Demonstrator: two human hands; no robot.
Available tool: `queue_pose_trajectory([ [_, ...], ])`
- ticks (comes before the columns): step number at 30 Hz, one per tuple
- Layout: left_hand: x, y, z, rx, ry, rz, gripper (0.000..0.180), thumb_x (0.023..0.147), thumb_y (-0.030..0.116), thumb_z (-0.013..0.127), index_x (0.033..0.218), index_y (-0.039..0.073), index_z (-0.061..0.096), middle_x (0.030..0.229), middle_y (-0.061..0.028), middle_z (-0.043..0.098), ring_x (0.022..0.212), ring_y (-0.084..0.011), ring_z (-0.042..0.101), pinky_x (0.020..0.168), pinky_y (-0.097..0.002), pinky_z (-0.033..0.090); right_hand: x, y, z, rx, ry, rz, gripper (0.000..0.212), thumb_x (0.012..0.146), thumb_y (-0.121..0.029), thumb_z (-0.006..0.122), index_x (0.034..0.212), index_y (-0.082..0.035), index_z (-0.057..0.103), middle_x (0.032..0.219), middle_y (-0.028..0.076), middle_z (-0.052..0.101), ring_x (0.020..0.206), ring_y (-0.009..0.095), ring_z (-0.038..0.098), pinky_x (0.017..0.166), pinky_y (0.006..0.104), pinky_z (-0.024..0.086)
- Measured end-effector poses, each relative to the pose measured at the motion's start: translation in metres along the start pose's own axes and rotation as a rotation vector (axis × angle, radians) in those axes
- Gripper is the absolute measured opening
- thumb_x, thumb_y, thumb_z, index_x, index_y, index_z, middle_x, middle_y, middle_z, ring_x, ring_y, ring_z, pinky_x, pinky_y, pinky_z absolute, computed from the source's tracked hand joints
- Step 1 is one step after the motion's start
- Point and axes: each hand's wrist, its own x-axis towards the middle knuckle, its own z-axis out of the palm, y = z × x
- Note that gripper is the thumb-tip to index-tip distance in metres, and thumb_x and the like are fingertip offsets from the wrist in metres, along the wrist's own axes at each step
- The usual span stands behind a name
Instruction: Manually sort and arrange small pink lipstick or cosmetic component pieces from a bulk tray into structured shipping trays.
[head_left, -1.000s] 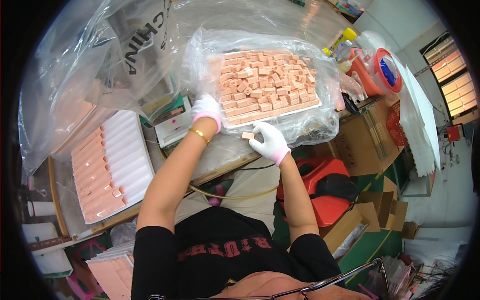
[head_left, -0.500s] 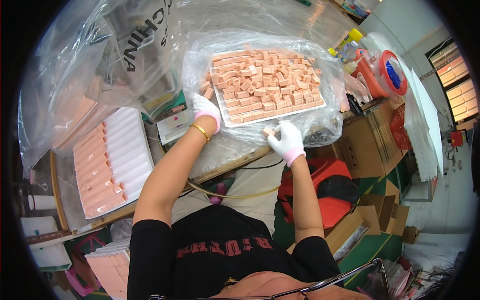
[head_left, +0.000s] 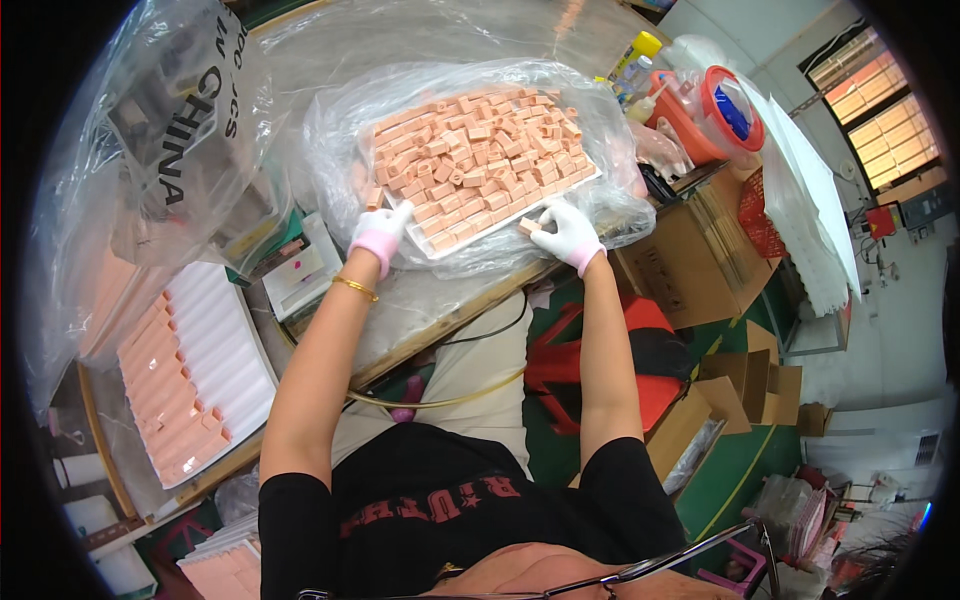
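Note:
A white tray (head_left: pixel 505 217) heaped with small peach-coloured plastic blocks (head_left: pixel 470 150) rests inside a clear plastic bag (head_left: pixel 330 150) on the table. At its near left corner is my left hand (head_left: pixel 380 235) in a white glove with a pink cuff. Its fingers are closed on one peach block (head_left: pixel 375 198), with the thumb toward the tray's edge. My gloved right hand (head_left: pixel 570 235), by the near right edge, pinches another peach block (head_left: pixel 529 226) between thumb and fingers. The lower fingers of both hands are partly hidden.
To the left lies a white ridged tray (head_left: pixel 225 345), partly lined with peach blocks (head_left: pixel 165 385). A big clear printed bag (head_left: pixel 130 120) stands behind it. Bottles (head_left: pixel 633 70) and red tubs (head_left: pixel 690 125) sit at the right, above a cardboard box (head_left: pixel 690 245) and a red stool (head_left: pixel 645 365).
The view has swung, so the scene sits further left. My left hand has drawn a block slightly away from the heap. My right hand still holds its block near the tray's front edge.

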Motion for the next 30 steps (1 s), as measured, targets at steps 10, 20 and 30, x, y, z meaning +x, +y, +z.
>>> queue_pose_trajectory([
  [10, -0.024, 0.0, 0.032, 0.294, 0.242, -0.102, 0.042, 0.081, 0.032, 0.058, 0.109, 0.001, 0.061, 0.121, -0.0167, 0.051, 0.117, -0.0334, 0.044, 0.097, -0.0429, 0.039, 0.012, -0.016, -0.032, 0.216, -0.139, 0.156, 0.034, 0.072, -0.034, 0.076, 0.072, -0.003, 0.062, 0.074, 0.01, 0.064, 0.067, 0.018, 0.059, 0.064, 0.0298, 0.047],
  [20, -0.066, -0.01, 0.047, 0.387, 0.283, 0.031, 0.036, 0.081, 0.032, 0.052, 0.094, 0.001, 0.066, 0.116, -0.02, 0.056, 0.108, -0.0352, 0.052, 0.092, -0.0432, 0.044, -0.016, 0.039, -0.071, 0.173, -0.015, 0.285, 0.02, 0.073, -0.016, 0.072, 0.078, -0.002, 0.058, 0.097, 0.013, 0.065, 0.083, 0.016, 0.061, 0.076, 0.0296, 0.048],
  [30, -0.136, 0.012, -0.017, 0.168, 0.471, 0.749, 0.051, 0.088, 0.046, 0.053, 0.113, 0.001, 0.057, 0.114, -0.0242, 0.054, 0.113, -0.0364, 0.049, 0.098, -0.0406, 0.039, -0.046, -0.127, -0.014, 0.244, 0.004, -0.314, 0.03, 0.069, -0.01, 0.073, 0.097, -0.005, 0.06, 0.112, 0.02, 0.061, 0.103, 0.031, 0.06, 0.089, 0.0368, 0.047],
])
